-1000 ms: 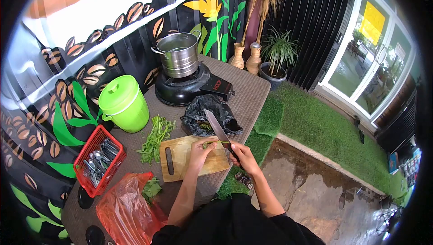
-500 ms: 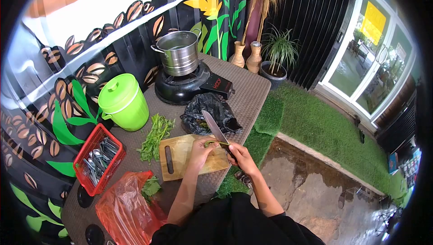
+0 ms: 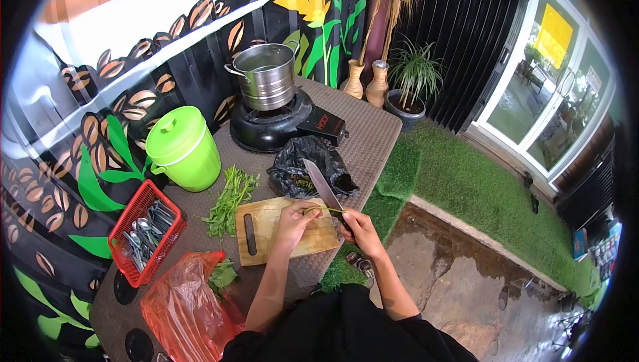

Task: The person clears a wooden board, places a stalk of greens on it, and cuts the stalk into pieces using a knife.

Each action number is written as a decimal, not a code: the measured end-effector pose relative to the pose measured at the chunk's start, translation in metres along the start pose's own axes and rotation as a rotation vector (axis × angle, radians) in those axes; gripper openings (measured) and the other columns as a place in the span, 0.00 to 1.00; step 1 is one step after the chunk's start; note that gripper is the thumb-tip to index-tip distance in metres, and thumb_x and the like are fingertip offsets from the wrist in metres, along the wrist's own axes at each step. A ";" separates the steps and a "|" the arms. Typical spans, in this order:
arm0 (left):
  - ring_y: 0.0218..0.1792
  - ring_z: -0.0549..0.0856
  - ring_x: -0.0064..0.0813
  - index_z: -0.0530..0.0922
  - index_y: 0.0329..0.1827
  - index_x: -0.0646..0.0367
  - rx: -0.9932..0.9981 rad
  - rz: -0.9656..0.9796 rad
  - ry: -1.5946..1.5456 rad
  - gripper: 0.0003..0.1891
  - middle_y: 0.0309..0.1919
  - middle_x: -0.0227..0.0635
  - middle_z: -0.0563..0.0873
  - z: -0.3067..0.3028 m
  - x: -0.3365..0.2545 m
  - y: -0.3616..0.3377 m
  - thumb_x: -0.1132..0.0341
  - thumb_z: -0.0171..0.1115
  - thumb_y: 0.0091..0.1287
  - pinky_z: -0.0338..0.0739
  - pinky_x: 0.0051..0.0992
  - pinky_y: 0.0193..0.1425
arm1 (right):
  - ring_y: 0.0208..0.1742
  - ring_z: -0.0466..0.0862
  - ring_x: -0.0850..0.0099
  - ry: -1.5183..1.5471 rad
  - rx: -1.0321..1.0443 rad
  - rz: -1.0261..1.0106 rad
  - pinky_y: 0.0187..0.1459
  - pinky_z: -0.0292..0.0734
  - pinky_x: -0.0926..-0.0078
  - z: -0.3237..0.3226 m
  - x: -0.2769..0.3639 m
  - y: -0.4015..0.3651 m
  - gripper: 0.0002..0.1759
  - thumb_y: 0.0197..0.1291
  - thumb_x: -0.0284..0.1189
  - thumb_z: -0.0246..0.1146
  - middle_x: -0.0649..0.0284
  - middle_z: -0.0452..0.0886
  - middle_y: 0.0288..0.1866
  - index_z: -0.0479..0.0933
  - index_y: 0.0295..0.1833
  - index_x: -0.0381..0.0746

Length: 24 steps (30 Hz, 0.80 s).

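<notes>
My left hand [image 3: 293, 225] pinches one end of a thin green stem [image 3: 327, 209] above the wooden cutting board [image 3: 266, 219]. My right hand [image 3: 363, 234] is closed round the dark handle of a kitchen knife [image 3: 322, 183], its blade pointing up and away from me. The stem's other end meets my right thumb by the knife. Beyond the blade lies a crumpled black plastic bag [image 3: 293, 162] with some greens inside. A pile of leafy green stems [image 3: 229, 202] rests left of the board.
A steel pot [image 3: 266, 82] stands on a black gas stove [image 3: 266, 129] at the back. On the left are a lidded green bucket [image 3: 186, 152], a red basket [image 3: 126, 229] of cutlery and a red plastic bag [image 3: 186, 302] with leaves. The table's edge [image 3: 383, 162] runs along the right.
My hands have moved slightly apart, and the green stem now stretches between them. The knife has shifted a little to the right with my right hand.
</notes>
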<state>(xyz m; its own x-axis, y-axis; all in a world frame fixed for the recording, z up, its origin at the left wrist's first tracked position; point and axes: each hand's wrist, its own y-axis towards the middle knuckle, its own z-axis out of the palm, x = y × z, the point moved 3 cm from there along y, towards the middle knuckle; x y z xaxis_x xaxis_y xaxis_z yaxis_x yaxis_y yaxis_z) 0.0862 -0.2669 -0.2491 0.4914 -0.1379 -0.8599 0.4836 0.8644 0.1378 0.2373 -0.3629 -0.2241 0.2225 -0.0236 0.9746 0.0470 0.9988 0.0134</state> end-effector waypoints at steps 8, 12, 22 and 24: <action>0.36 0.83 0.27 0.81 0.41 0.69 0.031 -0.057 -0.110 0.07 0.36 0.38 0.85 0.002 0.003 0.000 0.76 0.64 0.62 0.79 0.26 0.45 | 0.21 0.59 0.86 0.006 0.032 -0.052 0.22 0.55 0.86 0.007 0.003 -0.002 0.17 0.72 0.36 0.50 0.76 0.62 0.21 0.74 0.55 0.37; 0.36 0.83 0.27 0.81 0.41 0.67 0.054 -0.069 -0.122 0.06 0.35 0.38 0.85 0.006 0.006 -0.001 0.76 0.64 0.61 0.78 0.26 0.44 | 0.23 0.59 0.86 -0.034 0.009 -0.075 0.24 0.55 0.85 0.011 0.006 -0.003 0.18 0.73 0.34 0.49 0.76 0.61 0.22 0.72 0.60 0.36; 0.36 0.82 0.24 0.82 0.40 0.68 0.071 -0.069 -0.086 0.06 0.35 0.36 0.84 0.006 0.003 -0.002 0.78 0.65 0.60 0.76 0.23 0.44 | 0.23 0.59 0.85 -0.044 0.013 -0.081 0.25 0.56 0.84 0.013 0.002 -0.002 0.19 0.72 0.33 0.51 0.76 0.61 0.22 0.71 0.63 0.35; 0.36 0.82 0.24 0.82 0.40 0.69 0.079 -0.068 -0.084 0.06 0.35 0.36 0.84 0.007 0.005 -0.003 0.78 0.65 0.59 0.76 0.23 0.44 | 0.23 0.59 0.85 -0.059 0.023 -0.093 0.25 0.56 0.84 0.013 0.000 -0.001 0.20 0.72 0.34 0.51 0.76 0.61 0.22 0.71 0.63 0.35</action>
<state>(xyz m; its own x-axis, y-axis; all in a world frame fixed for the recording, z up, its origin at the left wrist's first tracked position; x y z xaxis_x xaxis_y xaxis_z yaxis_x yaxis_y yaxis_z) 0.0922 -0.2732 -0.2499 0.5129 -0.2377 -0.8249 0.5715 0.8115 0.1216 0.2244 -0.3631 -0.2214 0.1608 -0.1148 0.9803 0.0424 0.9931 0.1093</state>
